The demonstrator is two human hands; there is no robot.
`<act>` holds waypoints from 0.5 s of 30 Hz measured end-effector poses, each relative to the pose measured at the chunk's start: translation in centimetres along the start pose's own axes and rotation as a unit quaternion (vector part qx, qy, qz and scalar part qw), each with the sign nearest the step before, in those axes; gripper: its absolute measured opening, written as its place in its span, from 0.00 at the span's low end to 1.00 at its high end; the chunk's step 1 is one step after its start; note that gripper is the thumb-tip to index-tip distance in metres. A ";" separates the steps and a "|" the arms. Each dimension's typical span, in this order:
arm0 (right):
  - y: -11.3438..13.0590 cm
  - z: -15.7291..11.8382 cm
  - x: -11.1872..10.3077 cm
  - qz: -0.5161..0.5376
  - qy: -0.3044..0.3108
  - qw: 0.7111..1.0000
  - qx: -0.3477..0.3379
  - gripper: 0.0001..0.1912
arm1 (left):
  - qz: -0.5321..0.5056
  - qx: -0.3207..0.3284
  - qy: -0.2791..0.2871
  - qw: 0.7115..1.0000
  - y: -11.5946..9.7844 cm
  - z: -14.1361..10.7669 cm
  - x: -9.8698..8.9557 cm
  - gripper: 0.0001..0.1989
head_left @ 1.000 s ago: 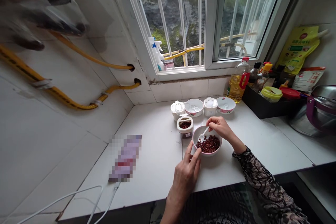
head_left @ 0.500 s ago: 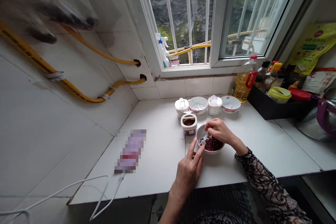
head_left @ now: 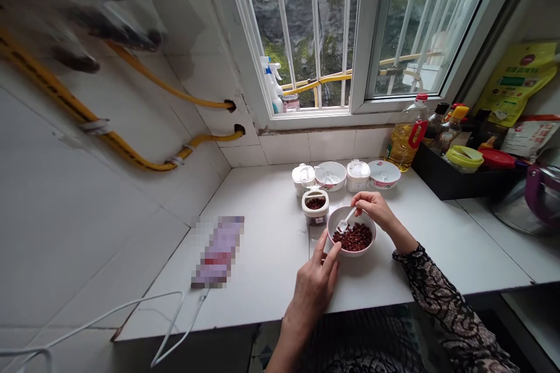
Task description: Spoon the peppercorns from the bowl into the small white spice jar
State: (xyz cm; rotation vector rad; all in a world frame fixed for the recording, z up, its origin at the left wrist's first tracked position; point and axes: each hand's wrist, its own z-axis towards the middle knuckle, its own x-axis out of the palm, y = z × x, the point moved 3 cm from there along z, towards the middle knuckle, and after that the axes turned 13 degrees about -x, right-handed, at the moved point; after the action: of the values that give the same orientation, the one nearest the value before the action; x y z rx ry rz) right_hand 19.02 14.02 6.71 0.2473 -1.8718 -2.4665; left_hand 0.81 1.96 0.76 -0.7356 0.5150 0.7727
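A small white and pink bowl (head_left: 339, 220) of dark red peppercorns stands on the white counter (head_left: 266, 245). My left hand (head_left: 315, 285) touches the bowl's near left rim with thumb and fingertips. My right hand (head_left: 371, 208) holds a small white spoon (head_left: 343, 224) by its handle, the scoop lying inside the bowl just above the peppercorns. A small open white jar (head_left: 315, 205) holding the same dark red spice stands just left of and behind the bowl.
Behind are two lidded white jars (head_left: 357, 175) and two more bowls (head_left: 384, 173). An oil bottle (head_left: 405, 141) and a black tray of sauce bottles (head_left: 455, 183) stand at right, with a pot (head_left: 531, 198). A blurred packet (head_left: 219, 250) and white cable (head_left: 175, 326) lie at left.
My right hand has drawn back toward the bowl's far right rim, lifting the spoon from deep in the peppercorns to their surface. My left hand stays on the rim.
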 end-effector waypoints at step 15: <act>0.5 0.1 1.8 -0.037 -0.065 0.984 -0.159 0.10 | -0.005 -0.001 0.000 1.000 0.0 0.0 0.1 0.17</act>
State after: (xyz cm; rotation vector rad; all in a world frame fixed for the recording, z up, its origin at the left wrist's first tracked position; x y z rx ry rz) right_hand 17.23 13.79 7.05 0.1471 -1.4968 -2.8451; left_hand 0.82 2.00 0.68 -0.7394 0.5102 0.7636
